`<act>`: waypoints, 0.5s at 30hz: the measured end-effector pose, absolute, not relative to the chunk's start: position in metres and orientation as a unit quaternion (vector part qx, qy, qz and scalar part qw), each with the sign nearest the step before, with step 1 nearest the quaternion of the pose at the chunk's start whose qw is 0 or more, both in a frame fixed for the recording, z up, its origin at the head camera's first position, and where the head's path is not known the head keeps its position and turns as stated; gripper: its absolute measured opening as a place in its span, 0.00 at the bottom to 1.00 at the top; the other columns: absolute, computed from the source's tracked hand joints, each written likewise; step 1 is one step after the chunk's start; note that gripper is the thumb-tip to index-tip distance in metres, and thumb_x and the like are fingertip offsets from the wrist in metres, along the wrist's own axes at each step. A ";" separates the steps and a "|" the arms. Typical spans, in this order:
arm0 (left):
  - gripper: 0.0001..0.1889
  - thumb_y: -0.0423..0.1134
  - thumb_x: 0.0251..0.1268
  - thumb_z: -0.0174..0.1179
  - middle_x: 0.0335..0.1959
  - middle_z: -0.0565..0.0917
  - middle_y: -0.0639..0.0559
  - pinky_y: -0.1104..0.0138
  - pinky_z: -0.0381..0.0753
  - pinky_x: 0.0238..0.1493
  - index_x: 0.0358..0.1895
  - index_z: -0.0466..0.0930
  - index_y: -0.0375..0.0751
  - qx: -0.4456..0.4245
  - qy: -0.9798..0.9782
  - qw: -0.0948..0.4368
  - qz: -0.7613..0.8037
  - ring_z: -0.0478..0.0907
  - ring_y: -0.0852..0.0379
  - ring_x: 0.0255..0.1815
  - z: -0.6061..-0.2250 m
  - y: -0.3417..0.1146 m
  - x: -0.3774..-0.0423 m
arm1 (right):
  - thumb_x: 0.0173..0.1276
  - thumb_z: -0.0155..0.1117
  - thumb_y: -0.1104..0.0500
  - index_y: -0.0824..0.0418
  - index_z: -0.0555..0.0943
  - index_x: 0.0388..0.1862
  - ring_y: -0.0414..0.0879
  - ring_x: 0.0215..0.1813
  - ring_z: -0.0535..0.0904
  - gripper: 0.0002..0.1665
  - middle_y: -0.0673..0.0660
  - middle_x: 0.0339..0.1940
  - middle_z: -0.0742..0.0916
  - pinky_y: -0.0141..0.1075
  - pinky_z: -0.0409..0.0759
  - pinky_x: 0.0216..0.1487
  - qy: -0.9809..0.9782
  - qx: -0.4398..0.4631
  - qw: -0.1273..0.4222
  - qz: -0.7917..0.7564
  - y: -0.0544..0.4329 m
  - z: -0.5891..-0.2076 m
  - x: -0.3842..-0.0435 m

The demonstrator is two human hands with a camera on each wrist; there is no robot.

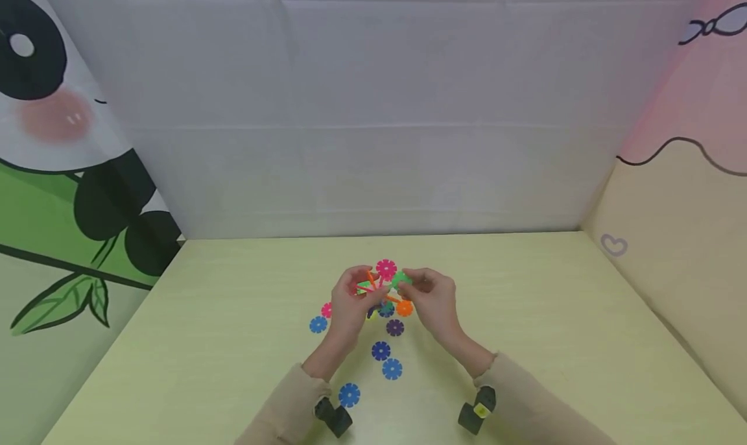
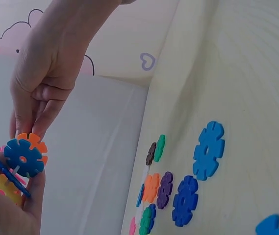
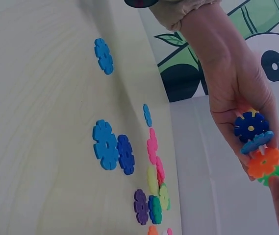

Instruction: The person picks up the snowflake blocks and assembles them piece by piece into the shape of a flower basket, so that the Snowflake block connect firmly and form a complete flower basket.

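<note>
My left hand (image 1: 350, 302) holds a cluster of interlocked plastic snowflake discs (image 3: 264, 161) above the table. Orange, blue, dark blue and yellow discs in the cluster face different ways. From the other side, my right hand (image 1: 434, 299) pinches a green snowflake disc (image 1: 401, 278) at the cluster's edge. In the right wrist view its fingertips (image 3: 278, 188) meet the green disc, which lies right against the orange one. The left wrist view shows the left fingers around a blue disc (image 2: 24, 157), with part of the cluster hidden by the hand.
Loose snowflake discs lie on the pale table (image 1: 525, 341) below the hands, among them a purple one (image 1: 395, 327), a dark blue one (image 1: 381, 351) and a light blue one (image 1: 349, 395) near the left wrist. A white cloth wall (image 1: 379, 172) rises behind, with cartoon-printed panels at both sides.
</note>
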State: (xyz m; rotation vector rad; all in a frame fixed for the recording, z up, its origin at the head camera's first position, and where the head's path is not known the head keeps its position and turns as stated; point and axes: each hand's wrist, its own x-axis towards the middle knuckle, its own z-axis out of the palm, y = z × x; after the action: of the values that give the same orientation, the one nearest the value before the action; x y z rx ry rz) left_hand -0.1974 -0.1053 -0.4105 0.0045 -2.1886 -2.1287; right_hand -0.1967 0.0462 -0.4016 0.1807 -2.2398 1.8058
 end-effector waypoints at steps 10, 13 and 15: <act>0.28 0.36 0.68 0.62 0.65 0.72 0.37 0.73 0.83 0.47 0.68 0.65 0.39 -0.086 -0.768 0.012 -0.635 0.79 0.49 0.50 -0.407 -0.114 -0.199 | 0.65 0.66 0.69 0.73 0.82 0.50 0.56 0.37 0.89 0.15 0.70 0.39 0.87 0.33 0.87 0.40 -0.785 0.122 0.073 0.603 0.065 -0.392 -0.210; 0.35 0.34 0.66 0.63 0.71 0.67 0.37 0.63 0.85 0.52 0.74 0.59 0.44 -0.140 -0.781 -0.025 -0.609 0.79 0.41 0.58 -0.405 -0.121 -0.199 | 0.65 0.65 0.70 0.73 0.81 0.51 0.59 0.37 0.88 0.16 0.71 0.40 0.86 0.34 0.87 0.40 -0.791 0.153 0.058 0.590 0.072 -0.393 -0.218; 0.39 0.34 0.65 0.64 0.74 0.63 0.36 0.60 0.86 0.52 0.77 0.55 0.47 -0.171 -0.785 -0.053 -0.593 0.79 0.38 0.59 -0.403 -0.125 -0.198 | 0.65 0.65 0.70 0.74 0.81 0.50 0.61 0.37 0.88 0.15 0.72 0.39 0.87 0.34 0.87 0.39 -0.795 0.174 0.047 0.579 0.076 -0.393 -0.222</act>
State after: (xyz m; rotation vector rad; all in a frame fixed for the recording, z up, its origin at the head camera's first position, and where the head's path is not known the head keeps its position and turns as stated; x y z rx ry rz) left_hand -0.1981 -0.1247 -0.4033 -0.5548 -2.5537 -1.9280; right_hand -0.2221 0.0756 -0.3932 0.5306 -2.4247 1.7678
